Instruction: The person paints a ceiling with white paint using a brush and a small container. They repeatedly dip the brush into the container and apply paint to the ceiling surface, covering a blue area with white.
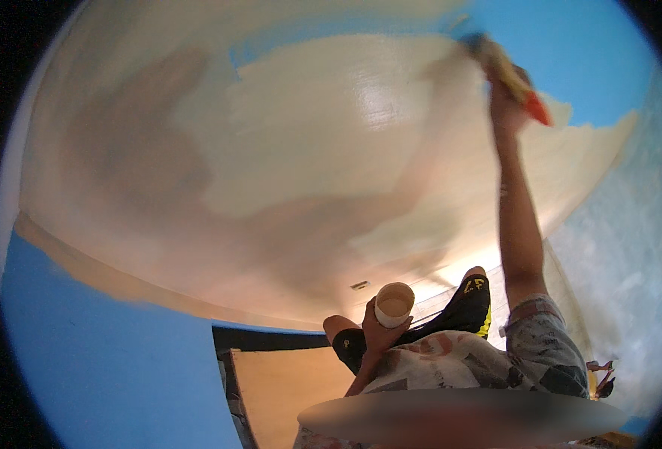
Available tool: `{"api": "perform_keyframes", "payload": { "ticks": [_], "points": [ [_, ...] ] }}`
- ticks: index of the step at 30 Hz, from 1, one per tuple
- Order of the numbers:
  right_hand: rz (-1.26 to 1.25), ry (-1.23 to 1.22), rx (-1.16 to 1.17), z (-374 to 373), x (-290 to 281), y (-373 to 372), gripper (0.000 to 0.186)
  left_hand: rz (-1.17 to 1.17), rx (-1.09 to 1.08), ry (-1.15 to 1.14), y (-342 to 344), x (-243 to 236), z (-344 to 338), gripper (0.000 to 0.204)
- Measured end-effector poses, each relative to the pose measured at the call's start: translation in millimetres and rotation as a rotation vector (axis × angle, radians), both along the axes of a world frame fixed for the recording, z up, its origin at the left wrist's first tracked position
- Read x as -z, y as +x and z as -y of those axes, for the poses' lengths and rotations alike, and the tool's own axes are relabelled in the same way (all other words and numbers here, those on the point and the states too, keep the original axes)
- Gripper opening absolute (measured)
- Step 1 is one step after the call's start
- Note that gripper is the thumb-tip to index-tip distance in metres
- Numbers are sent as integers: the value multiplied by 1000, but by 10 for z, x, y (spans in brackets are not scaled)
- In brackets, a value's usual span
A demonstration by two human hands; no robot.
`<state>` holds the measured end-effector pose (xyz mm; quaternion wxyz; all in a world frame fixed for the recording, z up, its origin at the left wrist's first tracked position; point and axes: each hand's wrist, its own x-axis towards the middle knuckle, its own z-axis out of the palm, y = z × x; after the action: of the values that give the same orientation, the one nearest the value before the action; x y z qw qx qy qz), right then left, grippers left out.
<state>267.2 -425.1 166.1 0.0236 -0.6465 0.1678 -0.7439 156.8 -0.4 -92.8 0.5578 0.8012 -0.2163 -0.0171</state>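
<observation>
My right arm reaches up to the far right, and my right hand [505, 105] is closed around a paintbrush [512, 78] with an orange handle end. The dark bristles, smeared by motion, are at the wall [308, 112], where fresh cream paint meets a strip of blue. Close to my body, my left hand [377, 334] grips a white cup [385, 317] by its side. Pale cream paint [396, 304] shows inside the cup, whose mouth faces up.
Bare blue [578, 52] covers the upper right of the painted wall. Another blue wall [99, 344] stands at lower left, beside a tan board [290, 389]. A mottled grey-blue wall [623, 247] borders the right. A small wall fitting [359, 285] sits low, near the cup.
</observation>
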Motion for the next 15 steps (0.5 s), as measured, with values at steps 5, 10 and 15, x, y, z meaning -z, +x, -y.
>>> {"api": "perform_keyframes", "payload": {
  "ticks": [5,10,15],
  "points": [
    [-41,-104,-629,-2435,-655,862,30,-25,-109,18,-62,-45,-13,78],
    [157,-147,-1018,-2850,-972,826,22,-14,-208,80,-104,6,-213,76],
    [172,294,-764,-941,-598,413,31,-6,-201,132,-121,-221,-129,77]
  ]
}}
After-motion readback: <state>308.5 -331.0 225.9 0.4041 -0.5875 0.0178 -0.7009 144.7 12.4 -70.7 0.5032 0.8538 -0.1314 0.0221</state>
